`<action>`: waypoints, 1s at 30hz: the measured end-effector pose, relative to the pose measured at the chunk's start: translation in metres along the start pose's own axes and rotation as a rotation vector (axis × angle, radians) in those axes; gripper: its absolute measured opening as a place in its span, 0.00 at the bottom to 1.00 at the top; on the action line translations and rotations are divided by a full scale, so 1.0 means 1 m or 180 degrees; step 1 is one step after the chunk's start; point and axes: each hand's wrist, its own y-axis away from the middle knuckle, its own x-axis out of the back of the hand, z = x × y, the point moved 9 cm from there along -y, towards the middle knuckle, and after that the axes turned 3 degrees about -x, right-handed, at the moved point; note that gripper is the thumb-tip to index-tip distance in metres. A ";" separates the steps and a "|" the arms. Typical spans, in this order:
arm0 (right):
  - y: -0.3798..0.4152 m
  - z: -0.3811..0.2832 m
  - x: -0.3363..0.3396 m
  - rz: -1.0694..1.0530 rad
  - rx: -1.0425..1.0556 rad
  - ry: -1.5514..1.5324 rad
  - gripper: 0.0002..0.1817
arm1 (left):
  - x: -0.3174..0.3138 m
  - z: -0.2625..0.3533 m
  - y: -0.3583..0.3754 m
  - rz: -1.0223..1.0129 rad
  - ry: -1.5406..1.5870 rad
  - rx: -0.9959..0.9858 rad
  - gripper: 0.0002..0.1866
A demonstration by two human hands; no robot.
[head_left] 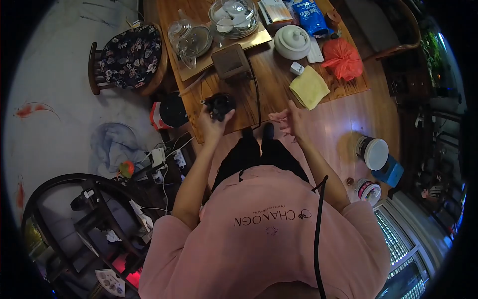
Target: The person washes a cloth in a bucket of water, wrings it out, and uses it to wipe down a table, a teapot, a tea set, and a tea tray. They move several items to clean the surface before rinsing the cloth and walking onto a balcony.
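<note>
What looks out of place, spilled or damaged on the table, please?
The black cord runs from beside the brown box across the table and seems to hang over its near edge. That looks odd, as it could perhaps be snagged there. I see no clear spill or breakage.

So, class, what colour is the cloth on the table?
The cloth is pale yellow, best seen in the head view.

The left hand (213, 124) holds a black object (220, 105) over the wooden counter (271, 87); the right hand (294, 119) is near the yellow cloth (309, 87).
</note>
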 end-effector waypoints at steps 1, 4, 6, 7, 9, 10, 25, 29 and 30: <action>0.007 -0.034 -0.026 0.0111 0.0129 0.0603 0.19 | 0.009 -0.012 -0.007 0.0083 -0.0026 0.0179 0.31; -0.031 -0.073 -0.065 0.0707 0.1404 0.2926 0.18 | 0.021 -0.014 -0.034 0.0267 -0.0379 0.0069 0.29; -0.045 -0.091 -0.101 0.0572 0.1095 0.3363 0.18 | 0.021 -0.019 -0.050 0.0365 -0.0330 -0.0072 0.28; -0.056 -0.093 -0.107 0.0651 0.1079 0.3351 0.18 | 0.018 -0.020 -0.061 0.0481 -0.0268 -0.0231 0.28; -0.073 -0.087 -0.120 0.0455 0.1067 0.3816 0.18 | 0.004 -0.073 -0.084 0.0450 0.0436 -0.0394 0.28; -0.076 -0.085 -0.118 0.0532 0.1058 0.3806 0.18 | 0.002 -0.089 -0.093 0.0497 0.1106 -0.0520 0.28; -0.066 -0.044 -0.062 0.0995 0.2966 0.3295 0.14 | -0.062 -0.003 0.012 -0.0571 -0.0392 -0.0172 0.23; 0.016 -0.025 -0.044 0.1257 0.3068 0.3383 0.14 | -0.167 0.044 -0.030 -0.0839 -0.0171 -0.0830 0.28; 0.026 -0.022 -0.043 0.0922 0.2906 0.3354 0.13 | -0.192 0.051 -0.042 -0.0738 -0.0274 -0.1017 0.31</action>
